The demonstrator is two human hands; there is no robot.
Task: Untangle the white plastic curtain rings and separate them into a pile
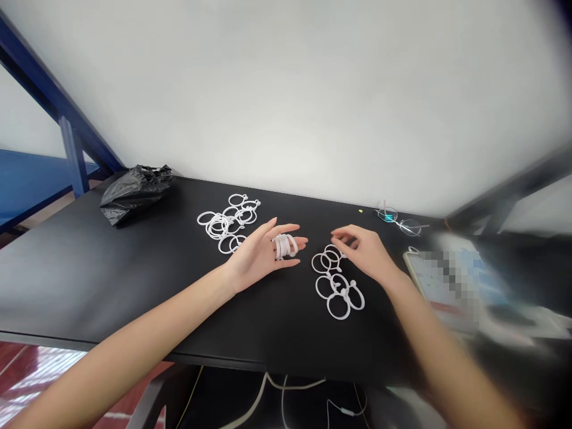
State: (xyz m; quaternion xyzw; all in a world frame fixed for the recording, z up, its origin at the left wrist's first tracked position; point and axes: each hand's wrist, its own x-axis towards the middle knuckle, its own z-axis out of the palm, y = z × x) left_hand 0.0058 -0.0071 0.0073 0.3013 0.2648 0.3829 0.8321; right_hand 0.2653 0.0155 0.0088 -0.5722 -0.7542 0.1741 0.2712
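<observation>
My left hand is turned palm up above the black table, its fingers stretched and spread. Several white curtain rings with small eyelets are bunched around its middle fingers. To its left, partly behind it, lies a loose pile of similar white rings. My right hand hovers at the top of a second group of white rings. Its fingers are curled, with thumb and index tips close but slightly apart, and I see nothing between them. One ring is partly covered by this hand.
A crumpled black plastic bag sits at the table's back left. Eyeglasses lie at the back right. Closer on the right is a phone-like device, partly blurred out. Blue metal frame bars rise at left. Cables hang below the front edge.
</observation>
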